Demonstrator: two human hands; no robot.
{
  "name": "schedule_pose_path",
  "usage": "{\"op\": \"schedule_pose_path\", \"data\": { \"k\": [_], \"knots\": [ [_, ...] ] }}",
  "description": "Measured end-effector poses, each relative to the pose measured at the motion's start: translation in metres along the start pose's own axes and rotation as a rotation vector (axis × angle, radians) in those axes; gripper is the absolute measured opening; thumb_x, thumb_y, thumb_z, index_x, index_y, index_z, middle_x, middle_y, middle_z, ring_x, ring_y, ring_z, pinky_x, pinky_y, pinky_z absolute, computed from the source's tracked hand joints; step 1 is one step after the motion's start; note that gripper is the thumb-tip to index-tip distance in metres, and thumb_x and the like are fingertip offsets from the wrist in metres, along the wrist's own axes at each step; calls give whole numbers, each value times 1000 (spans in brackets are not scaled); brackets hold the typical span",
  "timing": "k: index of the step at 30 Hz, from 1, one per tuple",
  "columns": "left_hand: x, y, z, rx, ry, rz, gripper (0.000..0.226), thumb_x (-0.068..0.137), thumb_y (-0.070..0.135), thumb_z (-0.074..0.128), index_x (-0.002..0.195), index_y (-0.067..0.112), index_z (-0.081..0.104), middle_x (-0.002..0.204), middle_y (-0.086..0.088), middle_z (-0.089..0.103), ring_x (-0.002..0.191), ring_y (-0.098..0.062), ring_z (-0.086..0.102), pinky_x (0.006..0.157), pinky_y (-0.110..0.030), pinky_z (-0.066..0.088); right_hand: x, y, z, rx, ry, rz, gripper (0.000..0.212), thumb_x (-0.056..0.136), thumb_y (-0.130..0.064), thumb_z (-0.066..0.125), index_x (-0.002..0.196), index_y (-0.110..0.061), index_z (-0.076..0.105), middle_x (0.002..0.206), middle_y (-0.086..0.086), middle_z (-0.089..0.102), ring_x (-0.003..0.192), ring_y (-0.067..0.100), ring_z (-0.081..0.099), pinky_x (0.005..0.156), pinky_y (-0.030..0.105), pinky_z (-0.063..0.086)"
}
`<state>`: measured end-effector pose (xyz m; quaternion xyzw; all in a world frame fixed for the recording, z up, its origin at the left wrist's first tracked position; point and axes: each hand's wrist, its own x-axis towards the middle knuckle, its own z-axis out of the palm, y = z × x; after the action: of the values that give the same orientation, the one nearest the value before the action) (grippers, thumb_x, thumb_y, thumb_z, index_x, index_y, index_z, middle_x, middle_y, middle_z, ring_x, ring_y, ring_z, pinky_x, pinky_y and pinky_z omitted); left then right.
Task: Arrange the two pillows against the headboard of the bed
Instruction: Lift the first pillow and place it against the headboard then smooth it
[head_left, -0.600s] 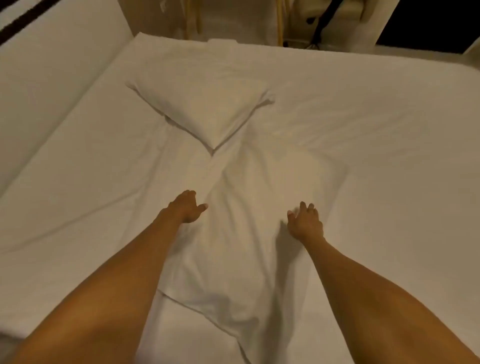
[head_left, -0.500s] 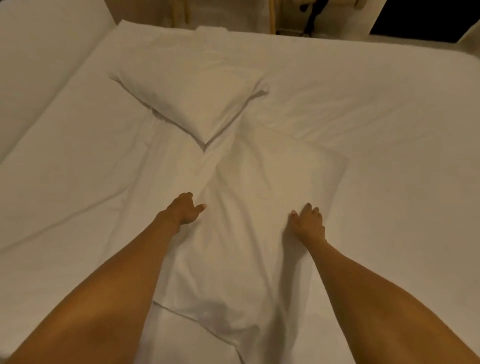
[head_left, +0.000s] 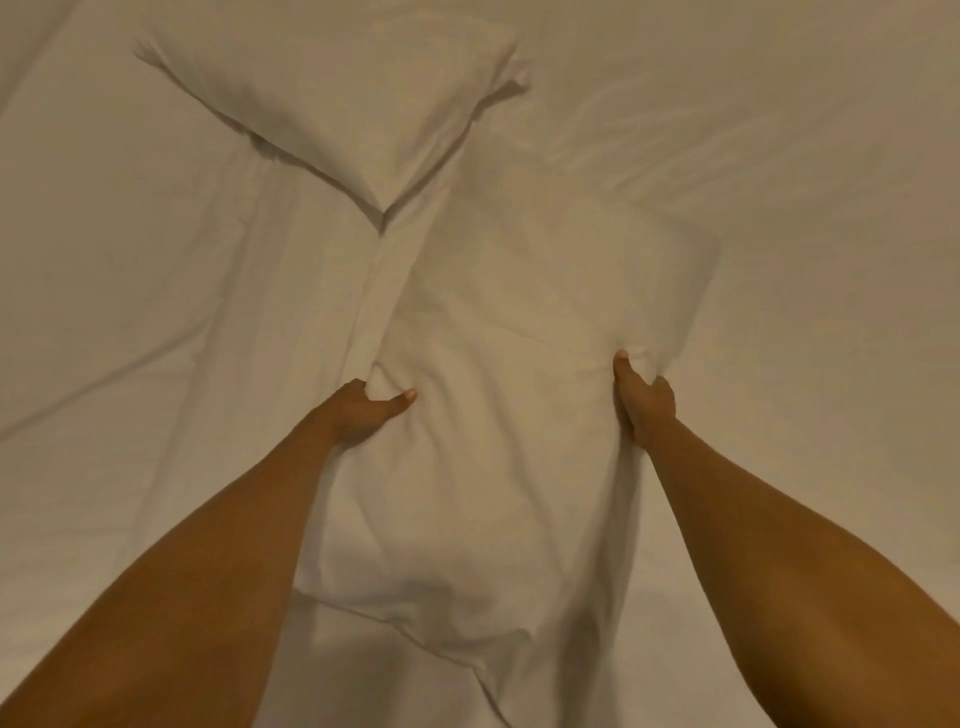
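Two white pillows lie on the white bed sheet (head_left: 130, 270). The near pillow (head_left: 493, 426) stretches lengthwise from the bottom of the view to the middle. My left hand (head_left: 363, 410) grips its left edge, fingers curled into the fabric. My right hand (head_left: 644, 400) pinches its right edge, and creases run out from that grip. The far pillow (head_left: 353, 98) lies diagonally at the top, one corner pointing down and touching the near pillow's upper left part. No headboard is in view.
White bedding fills the whole view. Open sheet (head_left: 831, 208) spreads to the right of both pillows, and a few long creases cross the sheet on the left.
Both hands went from resting beside the near pillow with loose fingers to gripping its two long edges. The view has dropped closer to the bed, so the bed's far edge and the room are out of sight.
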<state>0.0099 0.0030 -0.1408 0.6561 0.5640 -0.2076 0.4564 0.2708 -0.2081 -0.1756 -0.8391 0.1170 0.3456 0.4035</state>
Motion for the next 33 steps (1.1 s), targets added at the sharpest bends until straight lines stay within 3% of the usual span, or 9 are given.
{"op": "schedule_pose_path", "data": {
  "k": [2, 6, 10, 13, 15, 20, 24, 28, 33],
  "knots": [
    [-4, 3, 2, -63, -53, -44, 82, 84, 55, 62, 144, 4, 38, 144, -14, 48, 127, -31, 51, 88, -31, 40, 0, 0, -7, 146, -26, 91, 101, 73, -60, 73, 147, -2, 33, 151, 14, 42, 134, 35, 45, 113, 44, 37],
    [-16, 8, 0, -202, -134, -87, 97, 76, 53, 72, 148, 4, 30, 143, -15, 49, 124, -33, 53, 97, -37, 46, -1, -12, -21, 193, -184, 134, 96, 69, -44, 83, 144, -4, 38, 144, 6, 50, 129, 31, 50, 108, 42, 40],
    [-36, -2, -5, -340, -177, -23, 132, 29, 66, 85, 141, 8, 46, 131, -14, 60, 108, -30, 61, 96, -41, 50, -13, -13, -29, 192, -198, 136, 84, 73, -33, 81, 141, -3, 41, 142, 9, 51, 128, 32, 50, 102, 41, 39],
    [-58, -6, -9, -380, -150, -12, 94, 69, 48, 80, 144, 8, 41, 136, -14, 56, 108, -27, 56, 99, -40, 46, -35, -21, -34, 220, -232, 139, 86, 72, -30, 82, 144, -6, 40, 144, 9, 50, 127, 32, 50, 96, 41, 40],
    [-78, -13, -13, -400, -116, -10, 83, 78, 39, 76, 145, 7, 38, 139, -13, 53, 113, -27, 54, 99, -38, 44, -55, -29, -39, 219, -249, 136, 86, 74, -25, 81, 145, -6, 38, 145, 9, 49, 129, 33, 48, 94, 40, 39],
    [-143, -36, -40, -443, -17, -6, 83, 79, 40, 75, 146, 8, 38, 142, -12, 50, 127, -30, 50, 99, -35, 42, -121, -55, -46, 172, -311, 103, 80, 75, -20, 79, 144, -6, 40, 145, 10, 49, 130, 32, 47, 101, 42, 38],
    [-197, -59, -77, -497, 35, -5, 90, 69, 47, 81, 143, 11, 45, 138, -10, 55, 119, -29, 56, 103, -40, 45, -178, -80, -40, 123, -381, 49, 73, 77, -18, 77, 140, -6, 44, 141, 8, 53, 125, 31, 50, 103, 42, 39],
    [-248, -88, -108, -565, 131, -29, 73, 76, 38, 78, 137, 9, 50, 130, -12, 60, 105, -27, 58, 93, -36, 47, -229, -97, -27, 86, -501, 19, 62, 80, -14, 74, 136, -7, 48, 129, 8, 58, 106, 27, 51, 101, 40, 41],
    [-304, -137, -139, -655, 222, -45, 90, 65, 46, 84, 140, 13, 48, 135, -9, 58, 116, -30, 58, 101, -42, 47, -291, -117, 10, 41, -583, -39, 62, 77, -14, 76, 134, -7, 51, 132, 6, 58, 119, 30, 53, 110, 44, 40]
  ]
}}
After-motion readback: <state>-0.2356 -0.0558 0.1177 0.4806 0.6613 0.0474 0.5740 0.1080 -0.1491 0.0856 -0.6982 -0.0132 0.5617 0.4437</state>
